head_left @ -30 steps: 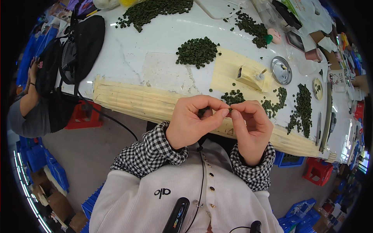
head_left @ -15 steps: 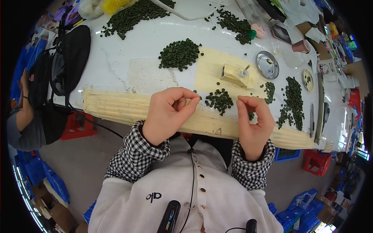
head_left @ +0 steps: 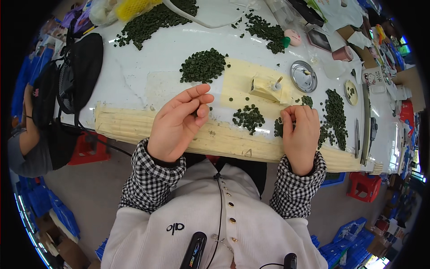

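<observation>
My left hand hovers over the table's taped front edge, palm turned partly up and fingers curled. A dark green bit shows among its fingers; I take it for one of the small round pieces. My right hand is bent with thumb and forefinger close together, beside a little group of green pieces; what it pinches, if anything, is hidden. Between the hands lies a small heap of dark green round pieces. Behind it stands a yellow-taped block with a short upright peg.
Larger green heaps lie farther back, with another at the right. A round metal dish, a yellow dish and tweezers-like tools are on the right. A black bag rests at the left, with a person beyond it.
My left hand has moved left and up, turning its palm upward. My right hand has shifted right, its fingers now pointing down beside the green pieces. The view has shifted slightly.
</observation>
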Demonstrator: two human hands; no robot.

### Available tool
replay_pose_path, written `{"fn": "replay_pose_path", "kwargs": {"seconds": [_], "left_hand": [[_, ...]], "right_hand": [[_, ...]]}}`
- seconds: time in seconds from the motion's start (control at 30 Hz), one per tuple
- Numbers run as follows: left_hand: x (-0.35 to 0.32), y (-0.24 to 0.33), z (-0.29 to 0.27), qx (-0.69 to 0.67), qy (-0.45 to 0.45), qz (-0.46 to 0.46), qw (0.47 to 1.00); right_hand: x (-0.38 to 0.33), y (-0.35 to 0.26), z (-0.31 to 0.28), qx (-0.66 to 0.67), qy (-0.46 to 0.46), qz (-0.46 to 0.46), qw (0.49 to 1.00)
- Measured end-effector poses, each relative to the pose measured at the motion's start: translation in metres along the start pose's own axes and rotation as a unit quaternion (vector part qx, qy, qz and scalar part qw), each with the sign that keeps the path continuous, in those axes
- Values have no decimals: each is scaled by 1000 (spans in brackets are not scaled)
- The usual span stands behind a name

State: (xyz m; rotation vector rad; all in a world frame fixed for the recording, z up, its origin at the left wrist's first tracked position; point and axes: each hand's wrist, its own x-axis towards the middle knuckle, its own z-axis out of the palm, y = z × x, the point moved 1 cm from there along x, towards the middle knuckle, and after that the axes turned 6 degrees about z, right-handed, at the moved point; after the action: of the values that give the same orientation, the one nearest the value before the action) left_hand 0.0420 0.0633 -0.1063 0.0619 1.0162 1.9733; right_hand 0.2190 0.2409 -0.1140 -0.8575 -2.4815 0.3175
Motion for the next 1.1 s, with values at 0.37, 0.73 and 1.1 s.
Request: {"fn": "replay_pose_path", "kwargs": {"seconds": [0.37, 0.73, 1.1], "left_hand": [[-2, -12, -7, -28, -144, -46, 988], [-11, -19, 16, 31, -45, -92, 994], [-13, -31, 13, -21, -122, -123, 985]], "right_hand": [[-13, -17, -13, 280, 27, 107, 954], [-16, -36, -5, 365, -56, 83, 926], [-23, -46, -1, 543, -150, 195, 803]]}}
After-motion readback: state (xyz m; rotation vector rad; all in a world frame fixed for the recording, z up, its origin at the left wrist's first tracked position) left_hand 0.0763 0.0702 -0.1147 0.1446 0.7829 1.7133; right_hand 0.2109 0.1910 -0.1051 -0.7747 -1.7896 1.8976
